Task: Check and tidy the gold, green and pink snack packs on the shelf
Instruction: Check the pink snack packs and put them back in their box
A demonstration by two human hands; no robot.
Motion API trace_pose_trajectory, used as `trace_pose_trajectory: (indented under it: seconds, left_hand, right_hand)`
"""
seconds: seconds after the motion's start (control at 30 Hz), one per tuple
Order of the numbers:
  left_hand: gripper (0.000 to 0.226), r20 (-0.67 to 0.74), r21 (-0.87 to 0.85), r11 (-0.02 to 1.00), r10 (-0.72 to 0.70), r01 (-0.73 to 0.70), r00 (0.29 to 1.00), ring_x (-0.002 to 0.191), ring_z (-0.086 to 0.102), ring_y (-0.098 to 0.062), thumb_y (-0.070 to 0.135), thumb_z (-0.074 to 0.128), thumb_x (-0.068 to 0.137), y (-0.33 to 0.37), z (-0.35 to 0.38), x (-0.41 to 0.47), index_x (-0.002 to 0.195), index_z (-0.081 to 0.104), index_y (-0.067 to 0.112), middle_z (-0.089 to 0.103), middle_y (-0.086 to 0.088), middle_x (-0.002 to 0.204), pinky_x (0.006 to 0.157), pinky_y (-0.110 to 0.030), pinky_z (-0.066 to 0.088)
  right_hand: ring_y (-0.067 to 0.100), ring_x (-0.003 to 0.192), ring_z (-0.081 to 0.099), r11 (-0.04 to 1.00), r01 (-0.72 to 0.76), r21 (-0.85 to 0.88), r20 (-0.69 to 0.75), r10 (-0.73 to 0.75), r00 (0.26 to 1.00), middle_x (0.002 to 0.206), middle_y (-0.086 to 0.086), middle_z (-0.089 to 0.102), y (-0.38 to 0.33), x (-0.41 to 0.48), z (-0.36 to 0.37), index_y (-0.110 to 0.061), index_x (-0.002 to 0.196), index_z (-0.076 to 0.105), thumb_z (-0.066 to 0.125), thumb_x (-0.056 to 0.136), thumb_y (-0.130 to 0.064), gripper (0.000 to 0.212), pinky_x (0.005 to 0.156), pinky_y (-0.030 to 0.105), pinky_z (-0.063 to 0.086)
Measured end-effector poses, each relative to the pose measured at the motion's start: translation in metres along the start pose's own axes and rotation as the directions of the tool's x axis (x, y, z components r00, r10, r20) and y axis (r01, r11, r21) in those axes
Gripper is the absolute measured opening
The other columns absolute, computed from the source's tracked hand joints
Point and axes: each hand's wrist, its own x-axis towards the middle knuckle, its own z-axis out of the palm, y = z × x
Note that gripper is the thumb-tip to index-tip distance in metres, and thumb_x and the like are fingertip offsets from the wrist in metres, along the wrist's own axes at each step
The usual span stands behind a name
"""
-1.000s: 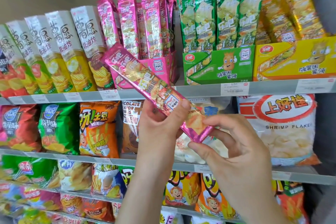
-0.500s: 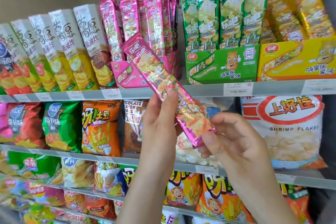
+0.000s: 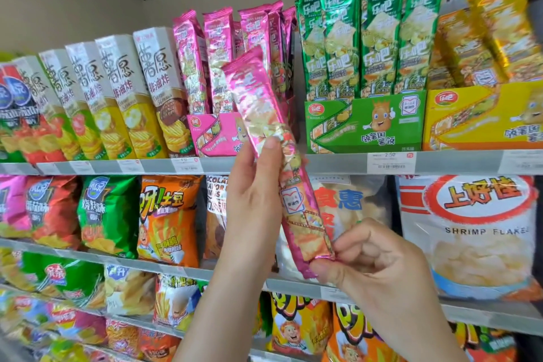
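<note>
A long pink snack pack (image 3: 264, 114) stands nearly upright in front of the top shelf. My left hand (image 3: 255, 203) grips its middle, thumb on the front. My right hand (image 3: 370, 261) pinches its bottom seam. Behind it, more pink packs (image 3: 217, 53) stand in a pink display box (image 3: 214, 134). Green packs (image 3: 367, 38) fill a green box (image 3: 364, 123) to the right. Gold packs (image 3: 496, 32) lean in a yellow box (image 3: 476, 117) at the far right.
Tall white chip boxes (image 3: 117, 91) line the top shelf's left side. The shelf edge (image 3: 440, 161) carries price labels. Below hang bags of chips and a large shrimp flakes bag (image 3: 470, 232). Lower shelves hold more colourful bags.
The pink pack has swung from a slant towards upright and risen closer to the pink box. Both hands moved up with it and kept their hold.
</note>
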Motion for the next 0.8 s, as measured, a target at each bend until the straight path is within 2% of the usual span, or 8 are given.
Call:
trace_pose_trajectory:
  seconds: [0.07, 0.17, 0.23, 0.37, 0.47, 0.53, 0.67, 0.8]
  left_hand:
    - [0.058, 0.014, 0.033, 0.998, 0.044, -0.044, 0.999, 0.107, 0.066, -0.017, 0.051, 0.061, 0.084, 0.006, -0.001, 0.008, 0.13, 0.057, 0.017, 0.071, 0.001, 0.112, 0.096, -0.044, 0.05]
    - [0.028, 0.137, 0.073, 0.989, 0.118, -0.129, 0.984, 0.091, 0.068, -0.008, 0.048, 0.064, 0.084, 0.011, -0.003, 0.018, 0.107, 0.066, 0.033, 0.074, 0.014, 0.09, 0.085, -0.038, 0.054]
    - [0.025, 0.184, 0.106, 0.982, 0.136, -0.157, 0.974, 0.087, 0.067, 0.003, 0.048, 0.062, 0.078, 0.016, -0.005, 0.022, 0.1, 0.062, 0.036, 0.072, 0.024, 0.086, 0.078, -0.023, 0.055]
    - [0.028, 0.377, 0.108, 0.963, 0.189, -0.245, 0.907, 0.1, 0.068, -0.011, 0.028, 0.058, 0.094, 0.022, -0.004, 0.023, 0.12, 0.059, 0.018, 0.073, 0.004, 0.104, 0.082, -0.025, 0.054]
    - [0.023, 0.475, 0.054, 0.974, 0.17, -0.221, 0.863, 0.094, 0.069, -0.008, 0.024, 0.053, 0.094, 0.029, -0.004, 0.028, 0.115, 0.06, 0.016, 0.074, 0.004, 0.1, 0.077, -0.019, 0.053]
    - [0.018, 0.512, 0.146, 0.935, 0.208, -0.323, 0.833, 0.086, 0.066, 0.001, 0.03, 0.05, 0.096, 0.041, -0.01, 0.039, 0.103, 0.063, 0.02, 0.072, 0.015, 0.09, 0.074, -0.016, 0.05]
    - [0.035, 0.397, 0.52, 0.616, 0.439, -0.592, 0.806, 0.085, 0.064, -0.012, 0.04, 0.043, 0.097, 0.071, -0.018, 0.082, 0.1, 0.072, 0.021, 0.071, 0.0, 0.091, 0.077, -0.04, 0.052]
    - [0.035, 0.472, 0.757, 0.076, 0.624, -0.649, 0.623, 0.112, 0.057, -0.029, 0.018, 0.047, 0.089, 0.101, -0.005, 0.14, 0.117, 0.067, 0.007, 0.067, -0.009, 0.119, 0.099, -0.032, 0.036]
  right_hand:
    - [0.021, 0.052, 0.063, 0.996, 0.002, -0.087, 0.066, 0.004, 0.998, 0.058, 0.005, 0.066, -0.005, 0.006, -0.004, -0.035, 0.076, 0.067, 0.079, 0.064, -0.051, 0.024, 0.051, 0.029, 0.051]
    - [0.013, 0.065, 0.062, 0.967, 0.137, -0.216, 0.077, -0.123, 0.989, 0.075, -0.004, 0.068, -0.022, 0.03, -0.011, -0.034, 0.081, 0.071, 0.067, 0.074, -0.06, 0.027, 0.056, 0.029, 0.05]
    - [0.008, 0.082, 0.065, 0.956, 0.228, -0.186, 0.006, -0.231, 0.973, 0.089, -0.011, 0.068, -0.042, 0.055, -0.014, -0.038, 0.1, 0.068, 0.062, 0.078, -0.055, 0.029, 0.062, 0.021, 0.053]
    - [0.002, 0.094, 0.067, 0.931, 0.341, -0.129, 0.083, -0.332, 0.94, 0.102, -0.014, 0.07, -0.083, 0.109, -0.011, -0.044, 0.135, 0.041, 0.067, 0.081, -0.048, 0.06, 0.076, 0.018, 0.054]
    - [0.009, 0.079, 0.071, 0.906, 0.414, -0.091, 0.199, -0.391, 0.899, 0.091, -0.006, 0.075, -0.102, 0.134, -0.005, -0.039, 0.13, 0.044, 0.075, 0.084, -0.022, 0.058, 0.073, 0.023, 0.054]
    - [0.012, 0.073, 0.071, 0.881, 0.466, -0.084, 0.181, -0.446, 0.876, 0.086, -0.005, 0.076, -0.11, 0.144, -0.006, -0.038, 0.115, 0.051, 0.077, 0.083, -0.016, 0.047, 0.067, 0.027, 0.058]
    - [0.013, 0.068, 0.07, 0.796, 0.583, -0.164, 0.02, -0.588, 0.809, 0.085, -0.005, 0.074, -0.136, 0.169, -0.012, -0.042, 0.1, 0.053, 0.074, 0.082, -0.024, 0.033, 0.063, 0.037, 0.059]
    - [0.006, 0.067, 0.067, 0.695, 0.649, -0.308, -0.091, -0.701, 0.707, 0.082, -0.003, 0.072, -0.166, 0.198, -0.01, -0.033, 0.104, 0.052, 0.073, 0.083, -0.029, 0.03, 0.06, 0.026, 0.055]
